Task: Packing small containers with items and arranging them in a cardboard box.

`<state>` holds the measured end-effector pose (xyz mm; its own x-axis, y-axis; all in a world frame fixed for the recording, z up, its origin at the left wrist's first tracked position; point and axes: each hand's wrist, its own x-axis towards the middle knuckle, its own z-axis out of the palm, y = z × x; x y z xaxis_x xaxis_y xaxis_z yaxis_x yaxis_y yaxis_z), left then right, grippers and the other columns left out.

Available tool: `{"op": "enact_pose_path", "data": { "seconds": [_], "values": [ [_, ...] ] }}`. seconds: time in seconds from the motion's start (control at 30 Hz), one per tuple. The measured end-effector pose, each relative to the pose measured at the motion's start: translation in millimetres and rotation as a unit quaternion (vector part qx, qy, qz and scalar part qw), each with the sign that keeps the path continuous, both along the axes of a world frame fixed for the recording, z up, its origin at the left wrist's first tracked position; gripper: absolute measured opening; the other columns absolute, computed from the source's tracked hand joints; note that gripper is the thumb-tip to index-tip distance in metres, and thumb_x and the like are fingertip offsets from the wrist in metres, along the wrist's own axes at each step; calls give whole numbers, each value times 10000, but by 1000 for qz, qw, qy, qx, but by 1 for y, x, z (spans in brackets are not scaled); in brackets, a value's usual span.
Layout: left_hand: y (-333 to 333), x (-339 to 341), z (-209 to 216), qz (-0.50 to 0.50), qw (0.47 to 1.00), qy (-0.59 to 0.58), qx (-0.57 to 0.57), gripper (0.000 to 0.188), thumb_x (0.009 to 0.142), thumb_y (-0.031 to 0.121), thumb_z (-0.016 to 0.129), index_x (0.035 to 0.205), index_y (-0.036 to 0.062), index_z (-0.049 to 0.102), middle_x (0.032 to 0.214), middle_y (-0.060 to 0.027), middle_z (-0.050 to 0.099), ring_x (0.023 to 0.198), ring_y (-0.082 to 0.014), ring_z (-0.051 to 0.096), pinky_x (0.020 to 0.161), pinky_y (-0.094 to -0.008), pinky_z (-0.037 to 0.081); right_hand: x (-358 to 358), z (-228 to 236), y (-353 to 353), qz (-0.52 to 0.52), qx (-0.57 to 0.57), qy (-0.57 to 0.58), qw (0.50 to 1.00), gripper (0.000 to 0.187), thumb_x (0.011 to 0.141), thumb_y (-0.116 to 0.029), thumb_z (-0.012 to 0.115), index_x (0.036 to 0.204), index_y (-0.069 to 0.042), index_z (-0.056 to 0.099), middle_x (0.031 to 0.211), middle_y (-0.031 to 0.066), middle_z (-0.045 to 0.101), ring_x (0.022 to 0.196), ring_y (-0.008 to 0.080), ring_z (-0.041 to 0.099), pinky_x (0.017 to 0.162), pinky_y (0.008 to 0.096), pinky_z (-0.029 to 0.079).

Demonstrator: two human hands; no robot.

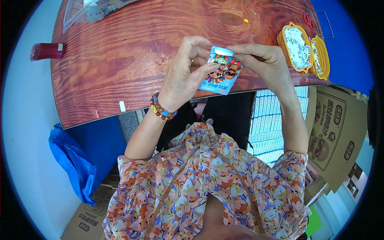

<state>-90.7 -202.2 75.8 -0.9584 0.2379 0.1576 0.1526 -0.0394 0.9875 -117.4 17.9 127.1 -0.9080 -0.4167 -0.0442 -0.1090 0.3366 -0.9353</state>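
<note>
Over the near edge of the table, a small blue cardboard box [219,74] printed with cartoon figures is held up between my hands. My left hand [189,68] grips it from the left side, its thumb lying across the printed front. With thumb and index finger pinched together, my right hand [266,60] is at the box's upper right corner, beside the pale top flap [222,51]. Whether those right fingers hold the flap itself or the corner, I cannot tell. Beads circle my left wrist.
Yellow baskets [283,38] with small white packets stand at the right, near red scissors [308,21]. A clear plastic bin [76,16] occupies the far left, a red jar [47,52] the left edge. Below the table, a carton [276,116] holds rows of blue-white boxes.
</note>
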Motion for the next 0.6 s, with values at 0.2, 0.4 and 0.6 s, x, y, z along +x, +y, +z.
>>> {"op": "enact_pose_path", "data": {
  "seconds": [0.2,0.4,0.6],
  "values": [
    [1,0,3,-13,1000,-11,7,436,873,14,682,1225,71,430,980,-117,690,880,-176,709,728,-287,567,2,-6,0,-24,12,1,1000,219,906,12,619,1105,8,710,987,71,733,916,96,666,841,237,530],
    [4,2,1,-13,999,-36,-11,449,872,8,676,1241,70,427,975,-113,683,872,-169,702,731,-289,565,8,-2,-2,-7,54,60,997,199,902,-15,640,1085,7,714,962,82,735,895,106,676,825,243,537],
    [9,5,-1,2,999,-42,-6,454,862,21,682,1276,66,503,958,-94,668,853,-151,675,750,-286,553,11,-5,4,38,39,103,993,256,881,-1,648,1133,7,688,1064,122,715,980,188,687,856,301,546]
  ]
}}
